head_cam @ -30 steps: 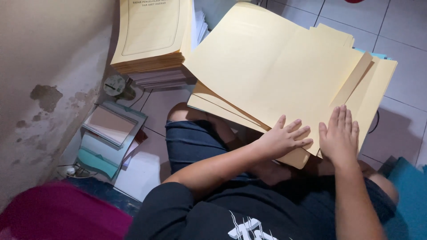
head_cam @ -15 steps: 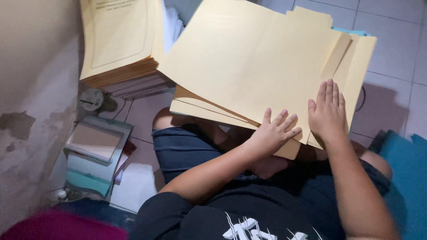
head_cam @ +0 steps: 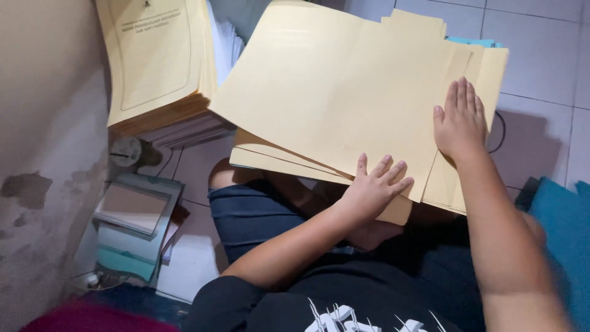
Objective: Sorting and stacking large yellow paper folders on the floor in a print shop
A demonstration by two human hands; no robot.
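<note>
Both hands, left and right, press flat with fingers spread on the folders across the lap, which could slide off toward the floor if jostled.

My arms are bare from the shoulder down, with no watch, ring or band on my left hand or my right hand. I wear a black top with a jagged white graphic printed across the chest, and dark blue denim shorts that end above my bare knee.
</note>
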